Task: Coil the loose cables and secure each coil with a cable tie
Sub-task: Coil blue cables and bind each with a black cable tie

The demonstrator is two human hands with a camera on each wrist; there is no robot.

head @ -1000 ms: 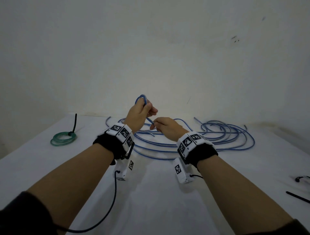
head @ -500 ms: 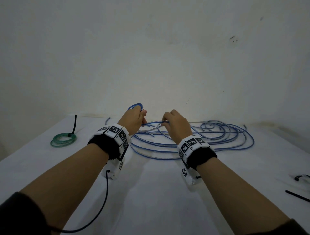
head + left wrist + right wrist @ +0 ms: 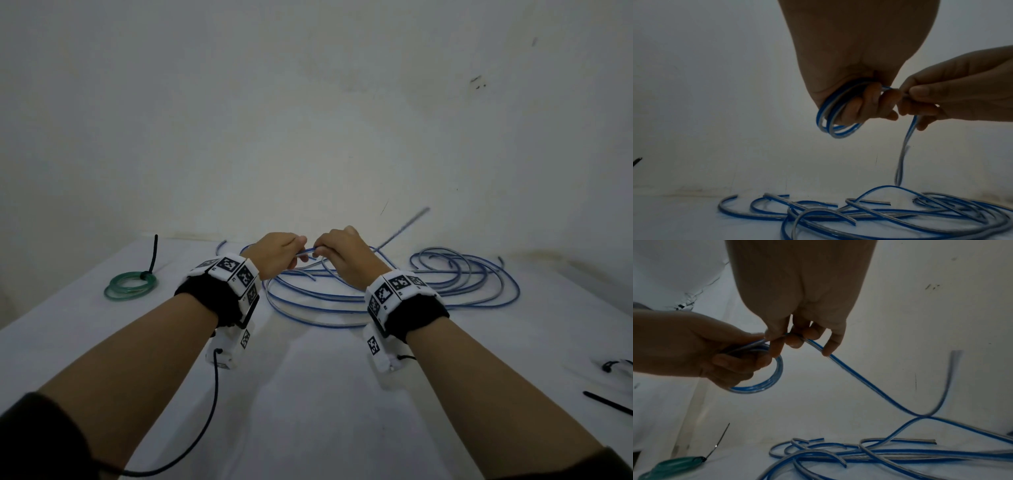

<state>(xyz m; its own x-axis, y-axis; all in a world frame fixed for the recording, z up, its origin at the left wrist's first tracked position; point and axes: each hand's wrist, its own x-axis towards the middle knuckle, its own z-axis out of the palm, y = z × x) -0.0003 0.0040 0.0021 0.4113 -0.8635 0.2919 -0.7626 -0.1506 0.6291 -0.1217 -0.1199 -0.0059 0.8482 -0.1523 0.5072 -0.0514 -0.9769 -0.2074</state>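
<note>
Several loose blue-and-silver cables (image 3: 445,287) (image 3: 879,214) (image 3: 879,454) sprawl over the white table (image 3: 308,394). My left hand (image 3: 274,255) (image 3: 865,104) (image 3: 735,360) grips a small coil (image 3: 834,120) (image 3: 766,379) of one such cable above the pile. Right beside it, my right hand (image 3: 337,253) (image 3: 797,339) (image 3: 920,100) pinches the same cable where it leaves the coil; the strand (image 3: 869,386) runs down from there to the pile. One free cable end (image 3: 407,226) swings in the air, blurred.
A green cable coil (image 3: 131,285) (image 3: 674,465), bound with a black cable tie (image 3: 153,255), lies at the table's left. Loose black cable ties (image 3: 608,402) lie at the right edge. A wall stands just behind the pile. A black cord (image 3: 205,411) hangs from my left wrist.
Both hands dropped lower and came together over the pile. The right hand reached out along the cable, then came back to the coil. A cable end flicked up at the right.
</note>
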